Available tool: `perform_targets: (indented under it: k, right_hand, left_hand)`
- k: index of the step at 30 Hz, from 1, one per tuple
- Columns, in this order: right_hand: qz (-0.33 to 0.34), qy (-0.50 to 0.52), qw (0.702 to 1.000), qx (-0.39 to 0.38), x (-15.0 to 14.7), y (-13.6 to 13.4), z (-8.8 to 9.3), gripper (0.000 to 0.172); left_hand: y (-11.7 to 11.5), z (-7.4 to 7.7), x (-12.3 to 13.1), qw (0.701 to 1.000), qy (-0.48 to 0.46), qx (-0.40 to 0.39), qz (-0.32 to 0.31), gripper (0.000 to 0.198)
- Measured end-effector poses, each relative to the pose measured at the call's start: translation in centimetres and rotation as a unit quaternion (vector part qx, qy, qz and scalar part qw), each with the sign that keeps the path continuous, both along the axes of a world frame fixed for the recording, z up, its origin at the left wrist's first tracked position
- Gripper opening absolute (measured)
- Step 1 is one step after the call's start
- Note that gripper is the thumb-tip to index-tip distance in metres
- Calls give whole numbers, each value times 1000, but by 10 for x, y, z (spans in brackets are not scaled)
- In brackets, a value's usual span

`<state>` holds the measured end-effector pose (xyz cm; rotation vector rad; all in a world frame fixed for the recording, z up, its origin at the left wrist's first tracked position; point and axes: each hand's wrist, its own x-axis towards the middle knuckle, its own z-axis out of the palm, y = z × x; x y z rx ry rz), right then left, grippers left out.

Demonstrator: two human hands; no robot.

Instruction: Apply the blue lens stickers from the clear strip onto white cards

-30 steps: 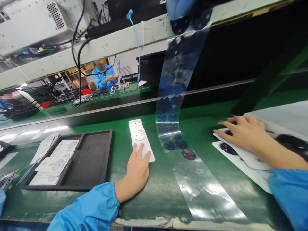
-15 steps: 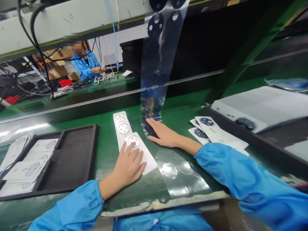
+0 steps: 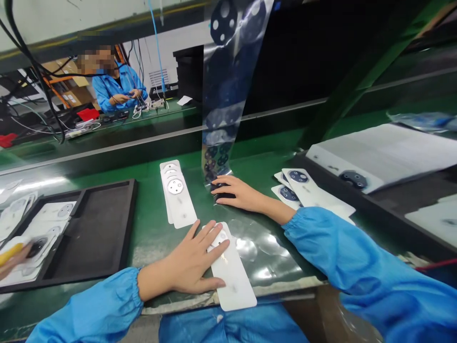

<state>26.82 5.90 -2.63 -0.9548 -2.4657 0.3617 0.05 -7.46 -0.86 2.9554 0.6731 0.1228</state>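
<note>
A green-surfaced bench (image 3: pixel 153 238) is spanning the frame from left to right, carrying a black two-compartment tray (image 3: pixel 96 228) at lower left with white cards sitting in its left compartment. Near centre, a stack of white cards (image 3: pixel 176 195) is lying flat, with a single white card (image 3: pixel 232 274) lying nearer the front edge and overhanging it slightly, and a clear film strip (image 3: pixel 264 247) bearing dark round stickers is lying across the surface just right of the single card. At centre right, several white cards with dark discs (image 3: pixel 310 190) are lying fanned beside a black platform (image 3: pixel 392 200).
</note>
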Motion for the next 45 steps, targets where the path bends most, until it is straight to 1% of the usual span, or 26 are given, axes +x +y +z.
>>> perform_targets:
  k: [3, 5, 7, 10, 14, 15, 17, 18, 20, 21, 22, 23, 25, 26, 27, 28, 29, 30, 31, 33, 34, 35, 36, 40, 43, 45]
  right_hand:
    - [13, -14, 995, 102, -5, -3, -1, 27]
    - [39, -23, 994, 102, -9, -3, -3, 26]
    - [50, -23, 996, 65, -12, -3, -5, 25]
    - [36, -21, 999, 24, -15, -6, -4, 19]
    - [8, -19, 1000, -18, -14, -20, 15, 15]
    - [-1, -15, 999, -52, -13, -23, 22, 19]
    - [-17, 21, 985, -171, -9, -30, 38, 33]
    - [-23, 60, 969, -240, -8, -32, 46, 41]
    - [-28, 184, 919, -346, -6, -35, 58, 51]
    - [-20, 252, 892, -376, -6, -38, 62, 51]
    - [-5, 311, 860, -404, -8, -41, 64, 49]
    - [16, 358, 824, -439, -12, -44, 64, 46]
    - [69, 404, 743, -529, -22, -54, 59, 46]
    - [91, 410, 706, -571, -28, -59, 56, 48]
    - [104, 411, 677, -602, -35, -64, 52, 50]
    - [109, 408, 661, -620, -40, -69, 47, 51]
    - [106, 398, 665, -622, -46, -74, 44, 50]
    - [93, 381, 695, -603, -50, -77, 40, 47]
    - [68, 356, 746, -559, -52, -80, 38, 43]
    - [1, 289, 860, -420, -55, -82, 35, 34]
    - [-25, 257, 897, -359, -54, -83, 34, 31]
    - [-38, 237, 914, -326, -54, -83, 35, 31]
    - [-35, 229, 918, -322, -53, -83, 35, 32]
    - [29, 236, 895, -377, -51, -83, 39, 20]
    - [16, 275, 877, -393, -46, -79, 43, 16]
    - [-11, 315, 861, -399, -39, -72, 47, 22]
  left_hand:
    - [1, 0, 1, 999, 2, -44, 3, 81]
    - [1, 0, 2, 997, 13, -70, 2, 84]
    - [1, 1, 2, 996, 24, -86, 6, 86]
    - [0, 0, 0, 996, 19, -90, 18, 84]
    - [-1, -4, -2, 996, 0, -83, 20, 82]
    - [-1, -4, -2, 996, -4, -82, 21, 82]
    - [-1, -6, -1, 996, -10, -87, 22, 83]
    - [-2, -6, -1, 995, -15, -93, 23, 84]
    - [-3, -7, -1, 992, -48, -114, 32, 91]
    - [-4, -7, -1, 986, -86, -135, 47, 96]
    - [-5, -7, 0, 971, -149, -170, 78, 99]
    - [-6, -6, 1, 942, -230, -212, 124, 98]
    - [-7, -6, 4, 848, -383, -290, 224, 87]
    - [-7, -6, 6, 802, -432, -318, 263, 78]
    - [-6, -5, 8, 769, -458, -339, 290, 68]
    - [-5, -5, 11, 752, -466, -354, 304, 57]
    - [-4, -4, 13, 744, -464, -368, 309, 48]
    - [-3, -3, 14, 736, -463, -383, 313, 40]
    - [-2, -2, 15, 728, -463, -395, 317, 34]
    - [-1, 1, 16, 719, -458, -410, 324, 28]
    - [-1, 2, 16, 719, -454, -413, 326, 26]
    - [-1, 3, 16, 721, -449, -414, 328, 25]
    - [-1, 4, 16, 726, -442, -413, 328, 23]
    - [0, 0, 17, 756, -412, -391, 324, 18]
    - [-3, -5, 18, 777, -391, -367, 329, 21]
    - [-10, -6, 18, 792, -382, -336, 338, 26]
